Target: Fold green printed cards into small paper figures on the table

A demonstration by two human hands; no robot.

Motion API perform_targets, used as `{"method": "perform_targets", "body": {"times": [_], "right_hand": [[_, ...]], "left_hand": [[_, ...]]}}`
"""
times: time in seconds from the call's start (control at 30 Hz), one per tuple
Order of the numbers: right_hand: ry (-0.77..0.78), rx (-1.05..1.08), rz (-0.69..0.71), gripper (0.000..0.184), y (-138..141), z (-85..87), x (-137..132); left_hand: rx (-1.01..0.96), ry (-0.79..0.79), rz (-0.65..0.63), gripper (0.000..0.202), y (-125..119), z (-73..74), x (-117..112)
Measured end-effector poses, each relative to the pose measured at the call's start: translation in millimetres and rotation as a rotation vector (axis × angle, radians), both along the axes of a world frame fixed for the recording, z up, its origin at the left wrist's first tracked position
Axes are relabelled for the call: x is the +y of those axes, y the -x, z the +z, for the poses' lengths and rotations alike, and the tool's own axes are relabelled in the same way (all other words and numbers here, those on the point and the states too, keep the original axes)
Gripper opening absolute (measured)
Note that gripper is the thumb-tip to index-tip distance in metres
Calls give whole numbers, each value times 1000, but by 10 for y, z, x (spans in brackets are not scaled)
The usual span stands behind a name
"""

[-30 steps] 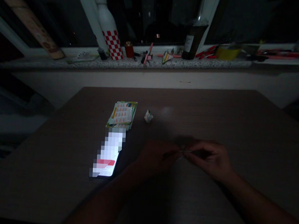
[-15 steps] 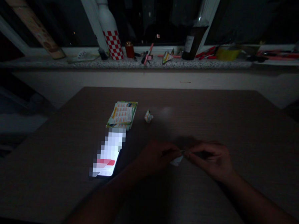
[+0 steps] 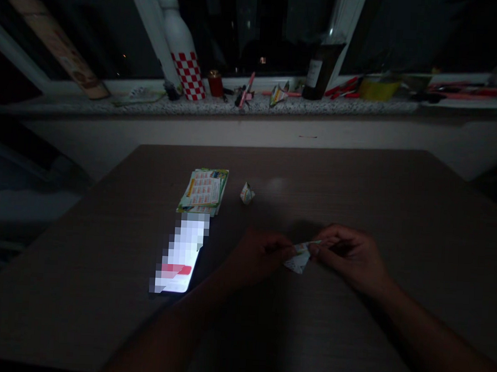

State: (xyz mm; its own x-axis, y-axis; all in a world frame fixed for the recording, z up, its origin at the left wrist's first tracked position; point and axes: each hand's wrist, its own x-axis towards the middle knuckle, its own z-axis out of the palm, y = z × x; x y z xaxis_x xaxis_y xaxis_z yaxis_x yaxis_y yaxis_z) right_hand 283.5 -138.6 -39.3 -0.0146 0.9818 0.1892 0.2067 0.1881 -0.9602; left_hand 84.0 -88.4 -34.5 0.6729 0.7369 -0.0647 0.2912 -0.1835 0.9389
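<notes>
Between my hands is a small folded piece of printed paper (image 3: 298, 261), pale with a coloured strip along its top edge. My left hand (image 3: 261, 256) pinches its left side between thumb and fingers. At the upper right corner, my right hand (image 3: 351, 258) grips it in a thumb-and-finger pinch. A small folded paper shape (image 3: 247, 193) stands on the table beyond my left hand. Left of my hands lies a phone (image 3: 180, 260) with its screen lit, and a stack of printed leaflets (image 3: 204, 189) sits just behind it. Dim light hides the finer folds.
The wooden table (image 3: 357, 180) reaches to the wall under a window. On the granite sill (image 3: 227, 108) stand a red-and-white checked bottle (image 3: 188, 66), a dark bottle (image 3: 319, 73), a small red jar (image 3: 215, 83), a yellow container (image 3: 378, 88) and another folded paper piece (image 3: 279, 94).
My right hand has shifted slightly up and right, and my fingers have moved apart along the paper. More of the paper's face and its coloured strip now shows.
</notes>
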Motion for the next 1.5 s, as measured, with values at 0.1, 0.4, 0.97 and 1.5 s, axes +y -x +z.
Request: {"method": "perform_targets", "body": {"times": [0.1, 0.4, 0.97, 1.5], "right_hand": [[21, 0, -1, 10, 20, -14, 4], [-73, -99, -25, 7, 58, -41, 29], [-370, -431, -79, 10, 85, -5, -13], [-188, -292, -114, 9, -40, -10, 14]], "left_hand": [[48, 6, -76, 28, -7, -24, -19], [-71, -15, 145, 26, -92, -73, -59], [97, -531, 72, 27, -146, -96, -148], [13, -379, 227, 24, -99, -46, -136]]}}
